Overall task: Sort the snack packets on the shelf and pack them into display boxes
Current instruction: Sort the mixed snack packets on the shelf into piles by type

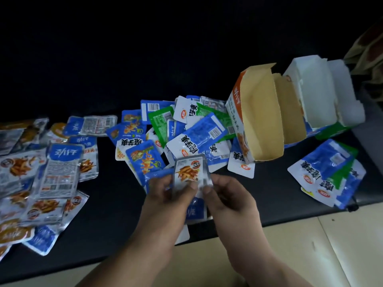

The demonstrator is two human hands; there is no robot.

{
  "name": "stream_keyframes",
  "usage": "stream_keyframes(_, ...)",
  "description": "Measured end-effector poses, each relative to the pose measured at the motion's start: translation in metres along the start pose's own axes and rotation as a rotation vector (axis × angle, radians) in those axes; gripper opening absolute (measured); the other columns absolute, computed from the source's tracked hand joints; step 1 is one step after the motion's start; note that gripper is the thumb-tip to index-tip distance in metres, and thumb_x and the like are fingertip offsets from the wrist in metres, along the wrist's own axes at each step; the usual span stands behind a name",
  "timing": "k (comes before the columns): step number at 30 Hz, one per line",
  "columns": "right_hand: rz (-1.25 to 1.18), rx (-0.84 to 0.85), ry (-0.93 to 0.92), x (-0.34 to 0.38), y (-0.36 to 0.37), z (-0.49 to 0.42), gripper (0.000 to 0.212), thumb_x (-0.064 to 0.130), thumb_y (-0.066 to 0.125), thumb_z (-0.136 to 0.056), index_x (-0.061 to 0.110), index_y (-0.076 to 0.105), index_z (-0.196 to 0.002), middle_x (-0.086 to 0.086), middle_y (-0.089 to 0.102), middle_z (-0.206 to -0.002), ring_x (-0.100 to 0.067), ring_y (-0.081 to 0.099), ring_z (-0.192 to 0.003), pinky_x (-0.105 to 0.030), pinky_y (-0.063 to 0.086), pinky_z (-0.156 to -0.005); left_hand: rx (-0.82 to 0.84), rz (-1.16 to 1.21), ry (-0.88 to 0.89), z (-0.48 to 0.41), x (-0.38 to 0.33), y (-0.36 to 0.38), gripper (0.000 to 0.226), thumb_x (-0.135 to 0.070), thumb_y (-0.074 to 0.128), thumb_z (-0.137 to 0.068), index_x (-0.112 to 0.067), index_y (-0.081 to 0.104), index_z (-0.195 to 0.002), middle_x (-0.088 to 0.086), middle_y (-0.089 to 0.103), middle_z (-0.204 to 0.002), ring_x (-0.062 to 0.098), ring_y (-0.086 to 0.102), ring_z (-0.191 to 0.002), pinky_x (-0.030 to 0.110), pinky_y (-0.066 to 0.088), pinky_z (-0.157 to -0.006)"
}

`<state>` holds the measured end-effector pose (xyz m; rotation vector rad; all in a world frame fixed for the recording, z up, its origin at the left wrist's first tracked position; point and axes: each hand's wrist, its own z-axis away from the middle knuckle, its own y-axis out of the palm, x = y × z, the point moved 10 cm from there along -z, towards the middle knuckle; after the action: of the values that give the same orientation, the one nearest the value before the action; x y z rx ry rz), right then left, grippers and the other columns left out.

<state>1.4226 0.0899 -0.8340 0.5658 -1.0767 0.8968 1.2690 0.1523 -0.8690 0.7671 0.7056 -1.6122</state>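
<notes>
**Sorting under way: one packet in hand**

The left hand (163, 190) and right hand (226, 192) both pinch a flat, glossy silver packet (189, 170) at near centre, above the mixed pile (165, 131). It appears to be at the sorting step. Next, it needs matching to the silver foil group (51, 162) at left or the open, stiff, kraft-lined display box (261, 121) at right.

Leftmost packets (8, 166) partly beyond the frame edge

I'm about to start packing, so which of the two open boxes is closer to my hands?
The tan-lined box, orange and white outside. The white-lined box stands beyond it, farther to the right.
</notes>
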Motion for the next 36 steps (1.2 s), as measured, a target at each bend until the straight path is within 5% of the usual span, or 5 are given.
stream_keyframes(10, 0.218, 0.230, -0.026, 0.000, 0.028, -0.001, 0.028, 0.014, 0.073, -0.094, 0.033, 0.068, -0.115, 0.022, 0.076, -0.094, 0.004, 0.072, -0.088, -0.010, 0.052, -0.071, 0.032, 0.019, -0.081, 0.012, 0.006, -0.030, 0.036, -0.013, 0.063, -0.101, -0.039, 0.068, -0.125, -0.004, 0.078, -0.113, 0.024, 0.076, -0.102, 0.059, 0.059, -0.094)
stream_keyframes(16, 0.635, 0.248, -0.225, 0.009, 0.078, 0.000, 0.030, 0.034, 0.074, -0.088, 0.038, 0.067, -0.117, 0.043, 0.064, -0.098, 0.007, 0.068, -0.080, -0.014, 0.050, -0.068, 0.159, -0.137, 0.014, 0.026, -0.014, -0.054, 0.066, -0.007, 0.058, -0.100, -0.063, 0.051, -0.133, -0.023, 0.073, -0.119, 0.000, 0.071, -0.107, 0.042, 0.061, -0.091)
stream_keyframes(27, 0.645, 0.598, -0.184, 0.048, 0.226, -0.008, 0.034, 0.042, 0.069, -0.094, 0.040, 0.060, -0.127, 0.020, 0.073, -0.094, 0.009, 0.066, -0.088, -0.013, 0.052, -0.077, -0.536, -0.284, 0.285, -0.003, -0.074, -0.271, 0.021, -0.018, 0.066, -0.098, -0.033, 0.065, -0.113, -0.017, 0.075, -0.097, -0.004, 0.070, -0.086, 0.009, 0.051, -0.061)
stream_keyframes(32, 0.672, 0.605, -0.170, 0.058, 0.246, -0.011, 0.019, 0.045, 0.068, -0.095, 0.044, 0.063, -0.113, 0.018, 0.071, -0.098, 0.011, 0.064, -0.082, -0.006, 0.046, -0.064, -0.823, -0.815, 0.278, 0.006, -0.092, -0.319, 0.063, -0.017, 0.074, -0.083, -0.022, 0.051, -0.141, 0.011, 0.046, -0.147, 0.038, 0.043, -0.134, 0.054, 0.043, -0.102)
stream_keyframes(36, 0.648, 0.536, -0.155, 0.052, 0.216, -0.012, 0.012, 0.040, 0.071, -0.093, 0.040, 0.069, -0.105, 0.019, 0.072, -0.096, 0.010, 0.065, -0.087, -0.006, 0.050, -0.068, -0.692, -0.920, 0.432, -0.001, -0.093, -0.274, 0.065, -0.024, 0.081, -0.081, -0.024, 0.056, -0.141, 0.010, 0.035, -0.158, 0.041, 0.034, -0.142, 0.062, 0.037, -0.107)
